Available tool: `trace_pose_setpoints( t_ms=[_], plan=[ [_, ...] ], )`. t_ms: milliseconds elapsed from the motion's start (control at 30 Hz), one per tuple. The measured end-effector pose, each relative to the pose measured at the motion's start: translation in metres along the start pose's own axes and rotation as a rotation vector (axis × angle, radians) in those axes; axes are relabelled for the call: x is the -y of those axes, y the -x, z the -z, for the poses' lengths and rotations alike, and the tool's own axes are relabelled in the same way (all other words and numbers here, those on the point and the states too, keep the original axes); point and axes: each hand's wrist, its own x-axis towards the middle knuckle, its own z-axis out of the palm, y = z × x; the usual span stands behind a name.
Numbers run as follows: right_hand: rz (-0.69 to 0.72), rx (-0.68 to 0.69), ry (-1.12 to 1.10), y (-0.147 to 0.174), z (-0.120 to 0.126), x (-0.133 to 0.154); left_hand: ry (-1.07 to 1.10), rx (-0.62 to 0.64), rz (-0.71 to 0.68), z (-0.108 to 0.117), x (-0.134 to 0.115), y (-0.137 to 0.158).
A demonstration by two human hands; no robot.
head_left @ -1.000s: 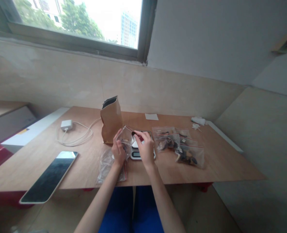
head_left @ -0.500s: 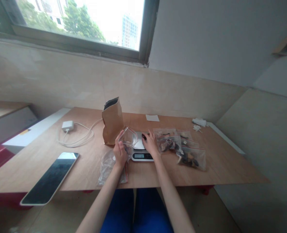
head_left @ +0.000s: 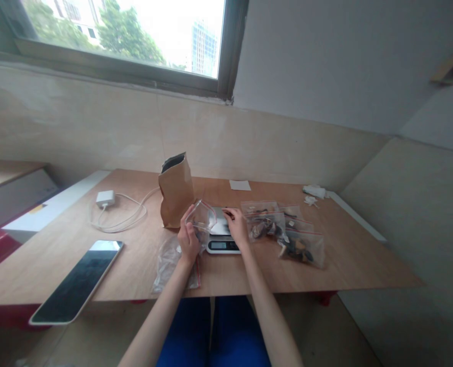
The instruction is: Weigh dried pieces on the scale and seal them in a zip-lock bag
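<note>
Now clear zip bag (head_left: 201, 218), red-edged, open, left hand (head_left: 188, 238) gripping

A second ago your right hand (head_left: 236, 228) was curled over the front of the kitchen scale (head_left: 222, 237), covering part of its display, with its fingertips at the mouth of the clear zip bag (head_left: 200, 218). It has since drawn away from the bag, across the scale's platform to the right edge, and now rests there, fingertips pinched around something small and dark that is too small to tell. The display now shows in full. Your left hand (head_left: 189, 235) has tipped the bag slightly, its open mouth turned more toward the scale.
</note>
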Motion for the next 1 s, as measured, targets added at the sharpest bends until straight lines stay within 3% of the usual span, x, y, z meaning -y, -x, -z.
trace_pose_setpoints(
  t_ms=[167,333,567,767,900,1000],
  plan=[
    [0.008,-0.077,-0.313,-0.009,-0.003,0.043,0.002,0.008,-0.002,0.0,0.001,0.0],
    [0.076,0.089,-0.488,-0.009,-0.012,0.077,0.016,-0.002,0.015,0.0,0.003,0.001],
    [0.117,0.079,-0.228,-0.002,-0.013,0.084,0.048,-0.015,0.022,0.0,0.004,0.001],
    [0.141,0.148,-0.126,-0.003,-0.013,0.083,0.055,-0.014,0.039,-0.001,0.006,0.002],
    [0.152,0.056,-0.088,0.004,-0.01,0.083,0.066,-0.035,0.047,-0.001,0.005,0.001],
    [0.065,-0.086,-0.059,0.023,-0.008,0.08,0.057,-0.057,0.045,-0.001,0.0,0.001]
  ],
)
